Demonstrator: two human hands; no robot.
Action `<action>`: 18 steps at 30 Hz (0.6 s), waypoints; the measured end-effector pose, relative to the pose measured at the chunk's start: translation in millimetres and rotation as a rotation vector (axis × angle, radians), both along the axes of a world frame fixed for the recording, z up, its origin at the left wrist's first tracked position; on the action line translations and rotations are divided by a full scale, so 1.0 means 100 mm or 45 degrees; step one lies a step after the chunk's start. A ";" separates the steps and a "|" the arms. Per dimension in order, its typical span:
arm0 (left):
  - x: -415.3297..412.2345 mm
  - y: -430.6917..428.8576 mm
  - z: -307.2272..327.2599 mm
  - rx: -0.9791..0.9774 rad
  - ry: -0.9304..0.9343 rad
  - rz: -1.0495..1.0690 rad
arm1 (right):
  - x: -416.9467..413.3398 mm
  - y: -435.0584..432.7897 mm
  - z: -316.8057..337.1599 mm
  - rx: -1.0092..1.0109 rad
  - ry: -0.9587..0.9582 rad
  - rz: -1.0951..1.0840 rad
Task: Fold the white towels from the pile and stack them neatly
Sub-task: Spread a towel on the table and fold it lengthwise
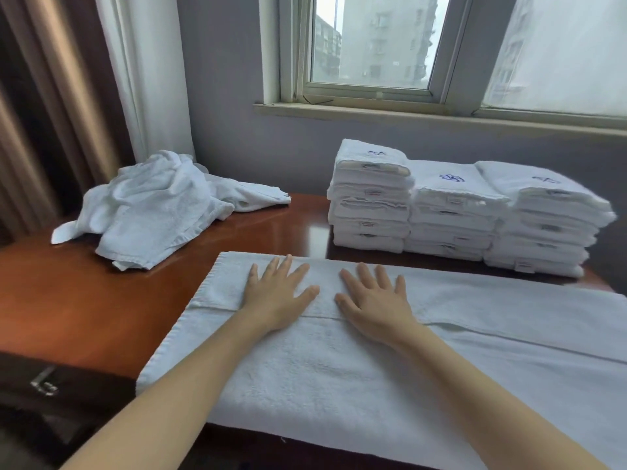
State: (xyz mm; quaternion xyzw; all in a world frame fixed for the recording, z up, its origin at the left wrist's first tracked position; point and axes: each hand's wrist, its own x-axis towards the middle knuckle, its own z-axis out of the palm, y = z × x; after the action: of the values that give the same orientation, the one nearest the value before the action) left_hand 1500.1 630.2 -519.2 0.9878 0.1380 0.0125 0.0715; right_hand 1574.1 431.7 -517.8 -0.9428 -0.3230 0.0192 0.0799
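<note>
A long white towel (339,374) lies spread across the front of the brown table (84,300), its far edge folded over toward me. My left hand (276,293) and my right hand (373,300) lie flat on that folded part, side by side, fingers straight and spread. A loose pile of unfolded white towels (152,208) sits at the back left. Three stacks of folded white towels (454,212), some with blue embroidery on top, stand in a row at the back right.
A grey wall with a window (373,45) rises behind the table. Curtains (68,96) hang at the left. A dark drawer front with a metal handle (44,385) shows below the table's left front edge.
</note>
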 end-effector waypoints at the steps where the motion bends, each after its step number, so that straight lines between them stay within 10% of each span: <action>1: 0.01 0.05 0.00 0.006 -0.003 -0.001 | 0.01 0.04 0.00 0.005 -0.003 0.004; 13: -0.21 0.15 0.09 -0.210 -0.461 -0.074 | -0.10 0.11 0.06 0.405 -0.160 0.144; 18: -0.69 0.13 0.12 -0.085 -0.179 -0.110 | -0.24 0.00 0.12 0.273 -0.081 0.234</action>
State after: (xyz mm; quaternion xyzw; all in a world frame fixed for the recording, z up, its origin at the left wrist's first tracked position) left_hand 1431.2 642.9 -507.3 0.9866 0.0901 0.0740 0.1145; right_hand 1550.5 431.8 -506.0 -0.8953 -0.4107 -0.0381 0.1680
